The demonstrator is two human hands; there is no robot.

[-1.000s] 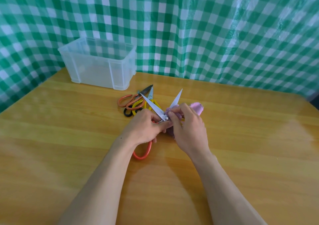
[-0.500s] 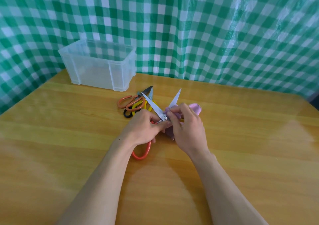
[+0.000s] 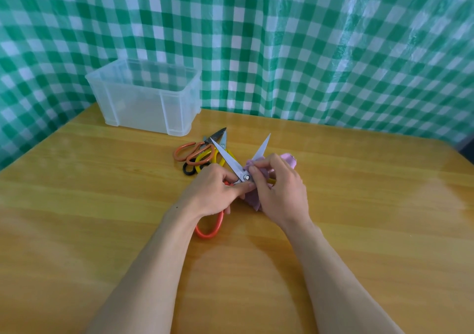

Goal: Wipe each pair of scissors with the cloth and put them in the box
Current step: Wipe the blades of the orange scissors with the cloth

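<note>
One pair of red-handled steel scissors [image 3: 232,161], blades spread in a V above the yellow wooden table [image 3: 359,205]: the left hand [image 3: 215,192] grips it at handles and pivot, and the right hand [image 3: 282,192] pinches the crumpled lilac cloth [image 3: 252,201] round the base of the right-side blade. Advised handling: draw the cloth from pivot to tip along the flat, fingers off the edge, then do the other blade; the heap of orange-, yellow- and black-handled scissors [image 3: 202,154] lies just before the translucent plastic box [image 3: 143,108]. No brand, label or writing legible.

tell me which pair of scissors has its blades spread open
The red-handled metal scissors gripped by the left hand: its blades form a V; the piled pairs behind lie untouched.
</note>
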